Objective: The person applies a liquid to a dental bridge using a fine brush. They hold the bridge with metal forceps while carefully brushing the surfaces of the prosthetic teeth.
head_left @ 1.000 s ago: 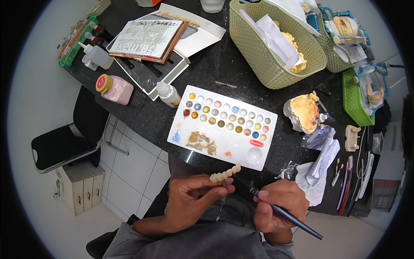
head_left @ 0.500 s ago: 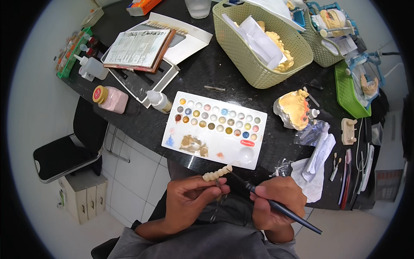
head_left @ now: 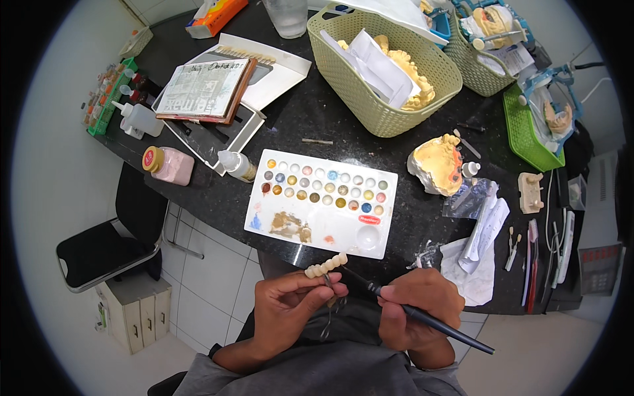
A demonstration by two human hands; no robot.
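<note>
My left hand pinches a thin metal holder whose looped handles hang below the fingers. Above the fingertips sits a row of cream-coloured artificial teeth, a dental bridge, tilted up to the right. Closed round a dark-handled fine brush, my right hand points its tip toward the bridge's right end. Whether the bristles touch the teeth I cannot tell. Just beyond both hands lies a white palette with rows of small coloured wells and brown smears of paint.
A plaster dental model and a crumpled white tissue lie to the right on the black table. Farther back stand a basket of casts and papers, and a notebook. Bottles, including a pink jar, stand at left.
The whole view has shifted slightly, so the table things appear a little farther left. Both hands keep their grips, and the brush tip stays close to the bridge's right end.
</note>
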